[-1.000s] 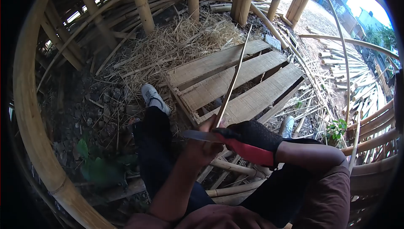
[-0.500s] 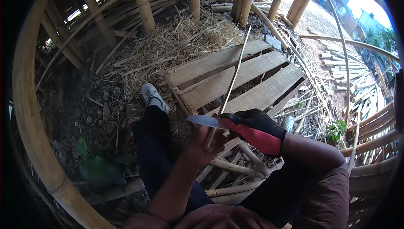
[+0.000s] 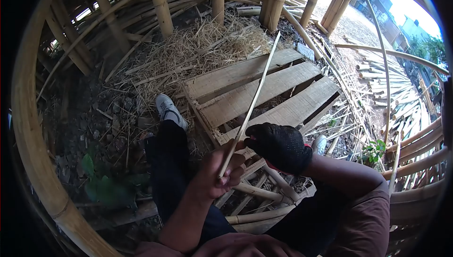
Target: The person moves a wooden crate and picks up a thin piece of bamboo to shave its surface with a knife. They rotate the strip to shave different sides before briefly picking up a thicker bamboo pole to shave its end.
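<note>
My left hand (image 3: pixel 221 169), bare, is closed around the lower end of a long, thin bamboo strip (image 3: pixel 258 92). The strip slants up and away over a slatted wooden platform (image 3: pixel 264 92). Just right of the strip is my right hand (image 3: pixel 278 147), in a black and red glove with its fingers curled shut. The knife that showed in this hand a moment earlier is hidden now, its blade out of sight behind the glove and strip.
Straw and shavings (image 3: pixel 212 44) lie behind the platform. Upright bamboo poles (image 3: pixel 273 2) stand at the back, and a curved bamboo pole (image 3: pixel 35 153) runs down the left. Cut bamboo pieces (image 3: pixel 396 87) are piled at right. Bamboo bars (image 3: pixel 264 192) lie between my legs.
My right hand has turned so the black back of the glove faces up, and the knife blade has gone from view. My left hand and the strip have shifted slightly left and down.
</note>
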`<state>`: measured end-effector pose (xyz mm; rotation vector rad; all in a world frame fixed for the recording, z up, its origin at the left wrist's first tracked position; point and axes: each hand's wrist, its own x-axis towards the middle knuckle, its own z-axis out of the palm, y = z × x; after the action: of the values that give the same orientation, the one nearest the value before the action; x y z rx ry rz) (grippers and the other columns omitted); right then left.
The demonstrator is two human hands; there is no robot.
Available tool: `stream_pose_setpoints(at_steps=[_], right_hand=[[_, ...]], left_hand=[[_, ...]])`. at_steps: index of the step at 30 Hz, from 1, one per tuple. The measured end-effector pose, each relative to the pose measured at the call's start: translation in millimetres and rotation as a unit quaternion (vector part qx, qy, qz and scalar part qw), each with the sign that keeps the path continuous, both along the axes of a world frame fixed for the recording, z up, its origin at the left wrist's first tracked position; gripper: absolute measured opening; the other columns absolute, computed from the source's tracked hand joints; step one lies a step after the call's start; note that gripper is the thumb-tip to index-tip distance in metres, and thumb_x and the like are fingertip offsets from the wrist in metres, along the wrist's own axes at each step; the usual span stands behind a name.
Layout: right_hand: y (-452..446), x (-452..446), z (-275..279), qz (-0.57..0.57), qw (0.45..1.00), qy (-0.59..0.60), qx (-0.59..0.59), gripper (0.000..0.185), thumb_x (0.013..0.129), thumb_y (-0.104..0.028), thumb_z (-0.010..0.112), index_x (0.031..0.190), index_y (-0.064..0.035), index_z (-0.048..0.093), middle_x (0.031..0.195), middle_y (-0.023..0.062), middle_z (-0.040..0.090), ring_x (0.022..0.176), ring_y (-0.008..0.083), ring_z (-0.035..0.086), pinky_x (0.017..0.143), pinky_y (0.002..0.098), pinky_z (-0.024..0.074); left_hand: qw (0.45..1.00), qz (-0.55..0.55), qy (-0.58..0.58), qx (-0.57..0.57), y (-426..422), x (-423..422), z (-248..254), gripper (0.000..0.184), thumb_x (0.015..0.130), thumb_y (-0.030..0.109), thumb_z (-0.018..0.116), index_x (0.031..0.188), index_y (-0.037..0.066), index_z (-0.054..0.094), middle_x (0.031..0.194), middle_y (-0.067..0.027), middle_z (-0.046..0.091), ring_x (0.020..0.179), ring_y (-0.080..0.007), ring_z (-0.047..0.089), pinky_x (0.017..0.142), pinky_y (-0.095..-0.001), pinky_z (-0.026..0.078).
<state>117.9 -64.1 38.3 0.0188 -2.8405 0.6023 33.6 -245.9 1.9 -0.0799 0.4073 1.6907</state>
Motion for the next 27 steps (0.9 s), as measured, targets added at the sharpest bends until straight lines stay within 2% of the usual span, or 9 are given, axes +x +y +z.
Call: stream_pose_setpoints(at_steps=[7,11,14,16,18,21,22,24,27], right_hand=[[0,2,10,0.061,0.989,-0.039,0.132,0.020,0.083,-0.027,0.069,0.095,-0.0126,0.063,0.075,0.0063,0.065,0.068,0.0251,0.068,0.054,0.0368,0.0512],[10,0,-9,0.087,0.989,-0.011,0.118,0.019,0.081,-0.022,0.064,0.097,-0.0126,0.059,0.072,0.0046,0.060,0.061,0.0229,0.063,0.049,0.0368,0.0500],[20,-7,-14,-0.017,0.982,-0.031,0.184,0.018,0.082,-0.021,0.065,0.097,-0.0129,0.059,0.073,0.0056,0.061,0.062,0.0250,0.064,0.050,0.0375,0.0501],[57,-19,-29,-0.021,0.992,0.024,0.119,0.019,0.084,-0.021,0.063,0.101,-0.0134,0.058,0.075,0.0057,0.063,0.065,0.0256,0.065,0.051,0.0380,0.0506],[64,-22,-22,-0.040,0.979,-0.013,0.201,0.019,0.085,-0.020,0.062,0.103,-0.0135,0.058,0.077,0.0060,0.065,0.068,0.0245,0.067,0.052,0.0380,0.0514],[43,-13,-14,-0.011,0.994,-0.022,0.111,0.016,0.087,-0.024,0.062,0.099,-0.0138,0.060,0.077,0.0054,0.065,0.065,0.0240,0.068,0.051,0.0371,0.0515],[29,-7,-4,0.024,0.986,-0.054,0.155,0.020,0.086,-0.027,0.064,0.100,-0.0135,0.060,0.077,0.0044,0.065,0.062,0.0241,0.067,0.050,0.0362,0.0512],[23,-1,-8,0.075,0.986,0.010,0.149,0.023,0.085,-0.028,0.065,0.101,-0.0141,0.060,0.074,0.0032,0.065,0.062,0.0235,0.067,0.049,0.0359,0.0512],[49,-15,-18,0.028,0.986,-0.012,0.167,0.018,0.086,-0.026,0.064,0.101,-0.0168,0.062,0.076,0.0026,0.064,0.063,0.0225,0.066,0.050,0.0358,0.0511]], left_hand=[[0.999,0.015,0.000,-0.038,-1,9,-5,0.032,0.104,0.027,0.028,0.105,0.013,0.057,0.050,0.0021,0.040,0.032,-0.0062,0.034,0.032,-0.0205,0.024],[0.999,0.012,-0.005,-0.052,0,11,-10,0.028,0.104,0.027,0.029,0.104,0.014,0.054,0.050,0.0020,0.040,0.032,-0.0069,0.033,0.032,-0.0204,0.023],[0.999,-0.006,-0.039,-0.015,1,11,-9,0.023,0.104,0.026,0.029,0.100,0.014,0.048,0.049,0.0017,0.040,0.032,-0.0076,0.032,0.032,-0.0200,0.022],[0.999,-0.031,-0.028,0.001,4,14,-6,0.021,0.104,0.026,0.028,0.097,0.014,0.044,0.048,0.0017,0.039,0.031,-0.0079,0.032,0.032,-0.0199,0.021],[0.999,-0.027,-0.026,-0.016,6,17,-6,0.022,0.104,0.025,0.027,0.096,0.013,0.044,0.047,0.0014,0.039,0.031,-0.0081,0.031,0.031,-0.0204,0.021],[0.999,-0.024,-0.003,-0.026,3,12,-2,0.022,0.105,0.026,0.027,0.096,0.013,0.044,0.047,0.0015,0.039,0.030,-0.0077,0.030,0.030,-0.0207,0.020],[0.998,-0.021,0.019,-0.052,2,11,1,0.023,0.105,0.026,0.027,0.096,0.013,0.044,0.047,0.0015,0.039,0.030,-0.0074,0.029,0.030,-0.0206,0.020],[0.996,-0.020,0.039,-0.082,1,11,1,0.024,0.105,0.026,0.026,0.096,0.013,0.045,0.047,0.0016,0.039,0.030,-0.0071,0.029,0.030,-0.0205,0.020],[0.995,-0.021,0.062,-0.075,4,17,1,0.024,0.104,0.028,0.030,0.095,0.014,0.046,0.048,0.0025,0.039,0.030,-0.0061,0.028,0.030,-0.0202,0.020]])
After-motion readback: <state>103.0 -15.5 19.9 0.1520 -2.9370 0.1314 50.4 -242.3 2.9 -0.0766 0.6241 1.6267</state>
